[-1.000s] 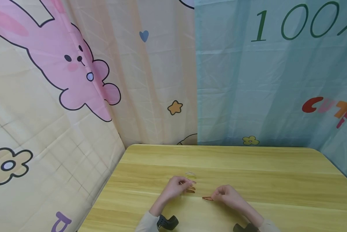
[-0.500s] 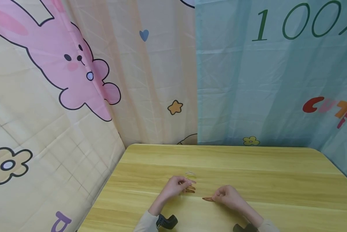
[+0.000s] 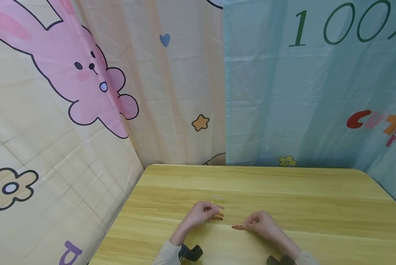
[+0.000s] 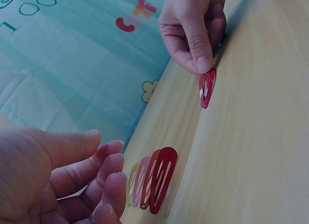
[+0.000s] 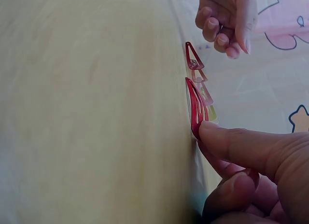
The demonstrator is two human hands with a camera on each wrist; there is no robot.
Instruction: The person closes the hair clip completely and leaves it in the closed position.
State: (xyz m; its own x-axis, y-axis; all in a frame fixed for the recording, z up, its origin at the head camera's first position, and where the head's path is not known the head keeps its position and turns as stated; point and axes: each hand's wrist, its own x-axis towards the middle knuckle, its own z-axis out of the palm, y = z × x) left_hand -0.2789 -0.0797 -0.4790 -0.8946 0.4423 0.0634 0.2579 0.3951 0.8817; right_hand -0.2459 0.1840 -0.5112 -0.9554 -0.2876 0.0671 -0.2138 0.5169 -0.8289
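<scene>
Right hand (image 3: 263, 224) pinches a glossy red teardrop snap hair clip (image 4: 207, 87) between thumb and fingers, above a pale wood-grained worktop (image 3: 303, 202). Left hand (image 3: 199, 213) loosely curled, thumb apart from fingertips, gripping nothing visible, just beside an overlapping row of smooth, slotted clips (image 4: 167, 160): dark red, orange-brown, pink, yellow-green.

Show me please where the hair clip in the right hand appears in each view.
Head: the hair clip is low, right of centre, in the right hand.
Left wrist: hair clip right of centre, above mid-height.
Right wrist: hair clip right of centre, about mid-height.
Shared landmark: the left hand, visible in all three.
</scene>
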